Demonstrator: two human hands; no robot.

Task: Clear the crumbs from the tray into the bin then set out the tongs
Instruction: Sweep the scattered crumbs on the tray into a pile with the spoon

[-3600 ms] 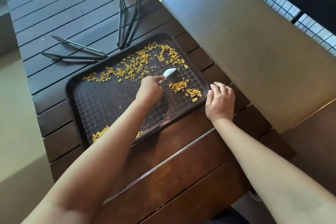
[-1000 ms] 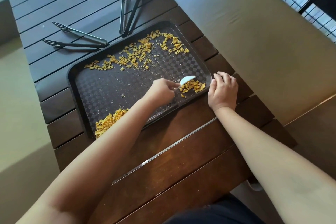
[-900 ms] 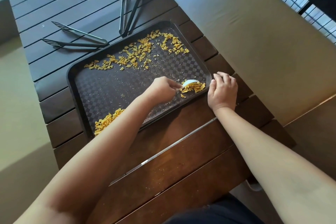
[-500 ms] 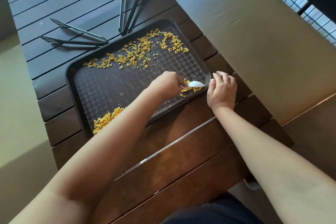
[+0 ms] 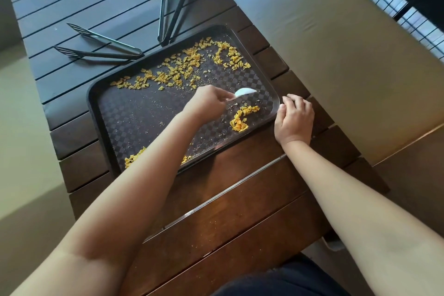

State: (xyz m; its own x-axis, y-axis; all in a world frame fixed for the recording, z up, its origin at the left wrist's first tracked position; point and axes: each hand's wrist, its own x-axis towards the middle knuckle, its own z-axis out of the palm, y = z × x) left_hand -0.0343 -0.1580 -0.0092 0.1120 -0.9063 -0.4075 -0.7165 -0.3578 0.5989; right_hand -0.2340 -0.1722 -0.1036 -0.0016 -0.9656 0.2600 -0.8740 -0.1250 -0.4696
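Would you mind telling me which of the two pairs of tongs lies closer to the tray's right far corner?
The upright-pointing tongs, whose hinge end nearly meets the tray rim; the other tongs lie sideways farther left.

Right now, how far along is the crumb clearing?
Done: two small piles gathered, one near the right corner, one at the near edge. In hand: left hand holds the white scraper; right hand steadies the tray. Left: far crumbs, binning, both tongs.
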